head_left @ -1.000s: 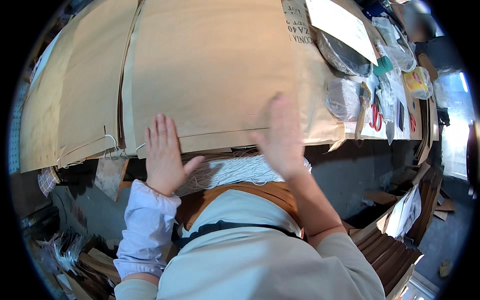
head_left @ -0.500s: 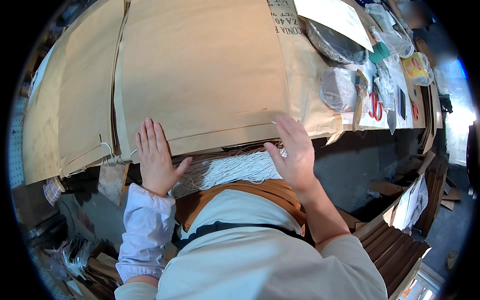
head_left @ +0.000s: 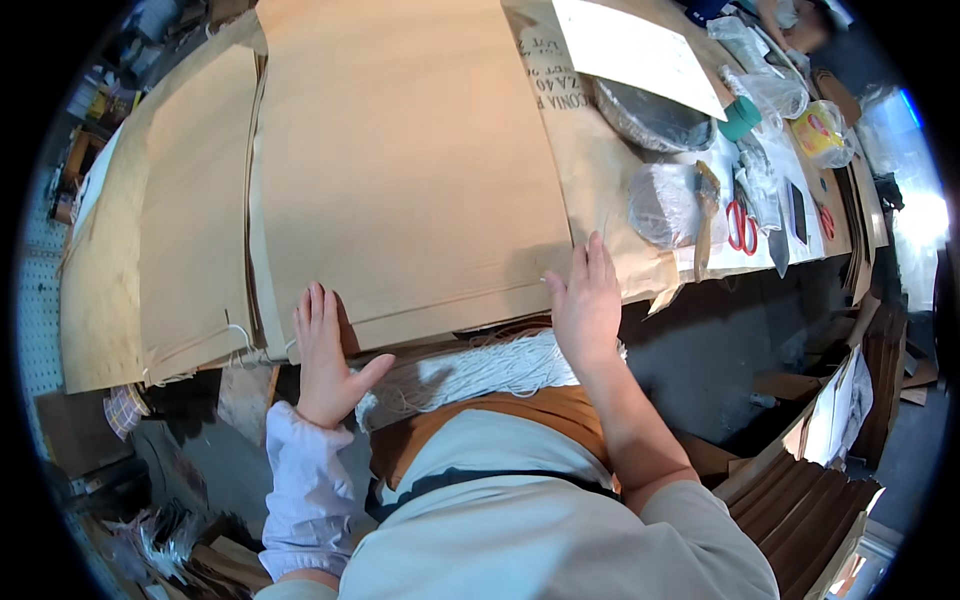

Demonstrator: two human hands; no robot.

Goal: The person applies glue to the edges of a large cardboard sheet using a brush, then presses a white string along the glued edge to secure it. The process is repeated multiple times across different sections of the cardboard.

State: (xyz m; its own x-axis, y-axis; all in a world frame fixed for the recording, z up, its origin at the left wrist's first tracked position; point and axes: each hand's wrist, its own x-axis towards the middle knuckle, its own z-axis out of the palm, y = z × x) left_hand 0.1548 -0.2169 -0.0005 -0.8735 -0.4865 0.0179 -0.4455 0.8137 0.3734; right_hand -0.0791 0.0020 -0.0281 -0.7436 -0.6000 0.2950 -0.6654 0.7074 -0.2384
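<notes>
A large brown paper sack (head_left: 400, 170) lies flat on the table in front of me, its folded edge toward my body. My left hand (head_left: 327, 365) rests on the sack's near left corner, fingers stretched out and thumb apart. At the near right corner is my right hand (head_left: 587, 305), fingers extended along the sack's right edge and thumb spread. I see nothing held in either hand. Below the table edge, a thick bundle of white cords (head_left: 470, 372) hangs across my waist, between my hands.
Another brown paper sheet (head_left: 195, 200) lies at left. To the right are a black bowl (head_left: 655, 118) under a white sheet (head_left: 640, 50), a brush (head_left: 706, 210), red-handled scissors (head_left: 741, 228), a knife blade (head_left: 779, 250) and a phone (head_left: 797, 212). Folded brown stacks (head_left: 800, 510) stand low right.
My right hand has come down beside the sack's right edge, its fingers now straighter. My left hand stays flat at the near left corner. The whole view has shifted a little.
</notes>
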